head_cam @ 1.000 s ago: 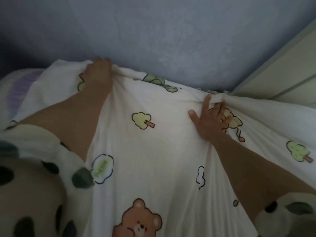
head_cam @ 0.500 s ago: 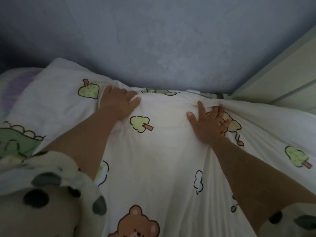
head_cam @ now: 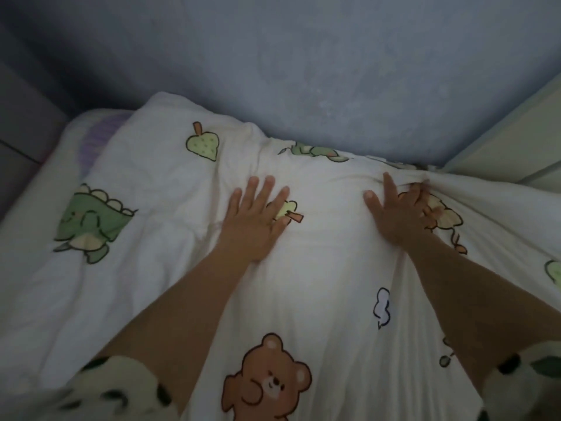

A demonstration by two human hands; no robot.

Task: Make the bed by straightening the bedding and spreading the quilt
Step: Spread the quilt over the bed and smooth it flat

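Head view: the cartoon-print quilt lies under both hands and reaches the wall beyond them. The left hand presses flat, fingers spread; the right hand grips a bunched fold. Best done, I judge, by pinning with the left and drawing that fold outward — evenly, until its creases flatten.

A blue-grey wall with a mottled, uneven surface fills the top of the view. At the right edge a pale greenish panel slants down to meet it, possibly a wardrobe side, though the dim light leaves that unclear. At the far left stands a darker grey panel, crossed by one thin seam.
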